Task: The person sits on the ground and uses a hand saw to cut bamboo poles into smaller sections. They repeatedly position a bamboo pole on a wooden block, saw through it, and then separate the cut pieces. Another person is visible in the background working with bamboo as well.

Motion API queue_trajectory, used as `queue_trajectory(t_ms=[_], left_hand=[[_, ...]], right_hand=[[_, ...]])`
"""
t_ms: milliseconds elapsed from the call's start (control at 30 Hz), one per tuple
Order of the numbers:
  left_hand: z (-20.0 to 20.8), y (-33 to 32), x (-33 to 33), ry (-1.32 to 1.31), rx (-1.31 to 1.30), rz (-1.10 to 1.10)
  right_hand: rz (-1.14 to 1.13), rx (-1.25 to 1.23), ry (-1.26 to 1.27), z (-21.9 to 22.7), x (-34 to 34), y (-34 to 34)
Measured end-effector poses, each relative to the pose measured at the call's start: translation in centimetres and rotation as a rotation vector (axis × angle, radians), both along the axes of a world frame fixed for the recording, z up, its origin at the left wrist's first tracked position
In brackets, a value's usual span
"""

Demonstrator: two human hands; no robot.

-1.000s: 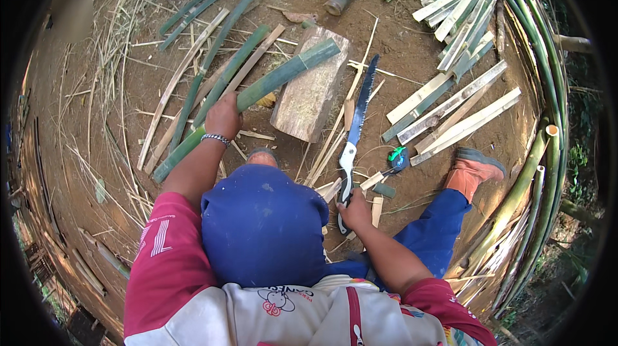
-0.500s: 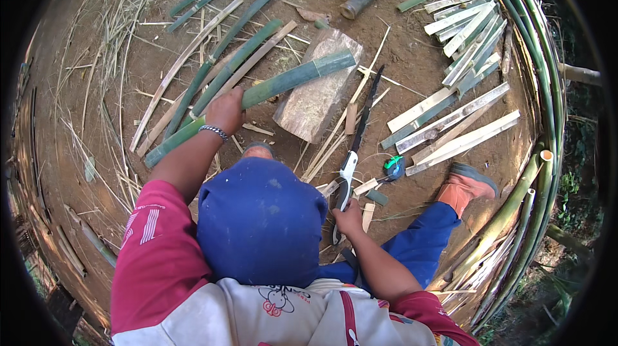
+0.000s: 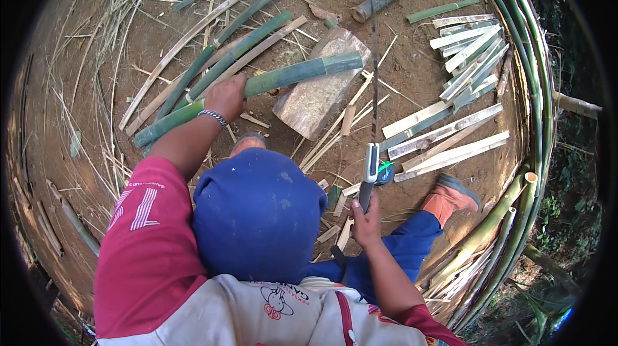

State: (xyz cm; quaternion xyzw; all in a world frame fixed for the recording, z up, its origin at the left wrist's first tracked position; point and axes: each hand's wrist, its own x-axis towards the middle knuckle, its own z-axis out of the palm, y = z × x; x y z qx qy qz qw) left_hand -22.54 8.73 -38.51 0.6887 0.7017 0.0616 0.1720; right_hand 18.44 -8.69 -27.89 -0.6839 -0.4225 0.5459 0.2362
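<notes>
Bamboo length (image 3: 293, 74) at centre, over a wood block (image 3: 312, 106), fills the left hand (image 3: 226, 96), its grip closed; right hand (image 3: 367, 222) clasps a saw (image 3: 371, 160). Rolling bamboo could make it skid.

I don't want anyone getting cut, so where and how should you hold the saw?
Probably best to take the saw by its dark handle end, from the person's own side, where the right grip holds it. That end is nearest the person, while the thin blade, seen nearly edge-on, stretches away, so holding there should stay clear of it.
</notes>
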Motion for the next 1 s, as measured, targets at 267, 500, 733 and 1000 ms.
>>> queue_trajectory(t_ms=[267, 500, 733, 1000], left_hand=[[0.3, -0.1, 0.1, -0.036, 0.062, -0.011], [0.0, 0.0, -0.1, -0.029, 0.025, -0.02], [0.6, 0.0, 0.2, -0.039, 0.029, -0.006], [0.0, 0.1, 0.0, -0.046, 0.003, 0.005]], right_hand=[[0.364, 0.024, -0.413, 1.9, -0.1, 1.9], [0.367, 0.046, -0.448, 0.8, 1.6, -2.2], [0.346, -0.02, -0.408, 2.2, -3.0, 6.0], [0.351, 0.025, -0.505, 1.0, -3.2, 4.3]])
